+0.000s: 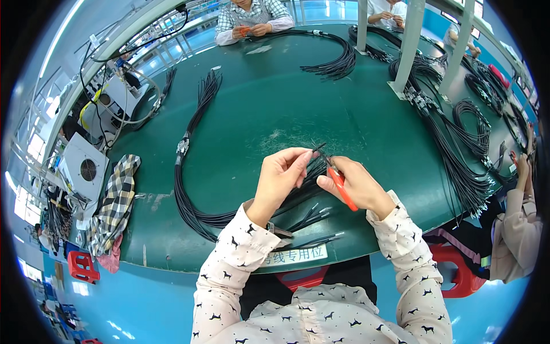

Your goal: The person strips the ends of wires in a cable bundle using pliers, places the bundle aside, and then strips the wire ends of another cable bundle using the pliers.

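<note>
Between thumb and forefinger, my left hand (279, 176) pinches the end of a thin black cable (320, 147). My right hand (360, 184) is closed on red-handled cutting pliers (342, 190), whose jaws are close to that cable end. Whether the jaws touch the cable is too small to tell. Beneath and beside my hands, loose black cable ends fan out on the green table (252, 109). They belong to a long black cable bundle (184, 198) that curves round on the left, tied with a clear wrap (183, 146).
More black cable bundles lie at the far side (338, 60) and along the right (444, 143). Grey posts (408, 51) rise from the table. A checked cloth (117, 200) and a white machine (86, 166) are at the left. Co-workers sit opposite (252, 20) and at right (518, 229).
</note>
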A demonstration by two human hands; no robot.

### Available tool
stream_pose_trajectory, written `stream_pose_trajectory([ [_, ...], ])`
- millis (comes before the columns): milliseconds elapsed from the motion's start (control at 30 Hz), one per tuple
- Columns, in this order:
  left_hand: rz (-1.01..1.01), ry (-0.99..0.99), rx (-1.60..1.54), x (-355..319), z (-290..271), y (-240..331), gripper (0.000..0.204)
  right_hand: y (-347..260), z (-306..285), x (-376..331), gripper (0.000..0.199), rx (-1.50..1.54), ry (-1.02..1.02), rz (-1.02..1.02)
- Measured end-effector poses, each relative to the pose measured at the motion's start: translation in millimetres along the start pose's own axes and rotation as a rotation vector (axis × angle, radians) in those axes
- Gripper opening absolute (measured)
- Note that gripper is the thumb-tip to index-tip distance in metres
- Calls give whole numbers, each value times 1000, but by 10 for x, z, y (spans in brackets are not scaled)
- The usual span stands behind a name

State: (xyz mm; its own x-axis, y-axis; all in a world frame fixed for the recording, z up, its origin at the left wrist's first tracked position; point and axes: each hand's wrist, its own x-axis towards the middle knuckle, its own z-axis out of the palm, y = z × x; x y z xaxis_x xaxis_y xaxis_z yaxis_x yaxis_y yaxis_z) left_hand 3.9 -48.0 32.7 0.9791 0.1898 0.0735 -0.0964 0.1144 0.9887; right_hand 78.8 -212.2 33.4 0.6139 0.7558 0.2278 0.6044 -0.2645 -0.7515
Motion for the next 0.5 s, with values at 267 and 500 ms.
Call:
stream_pose_trajectory([
  [267,330,145,157,-24,126,-114,8,-43,115,-35,47,-56,153,-87],
  [500,561,236,561,-44,174,-129,16,-38,84,-79,47,-55,160,-116],
])
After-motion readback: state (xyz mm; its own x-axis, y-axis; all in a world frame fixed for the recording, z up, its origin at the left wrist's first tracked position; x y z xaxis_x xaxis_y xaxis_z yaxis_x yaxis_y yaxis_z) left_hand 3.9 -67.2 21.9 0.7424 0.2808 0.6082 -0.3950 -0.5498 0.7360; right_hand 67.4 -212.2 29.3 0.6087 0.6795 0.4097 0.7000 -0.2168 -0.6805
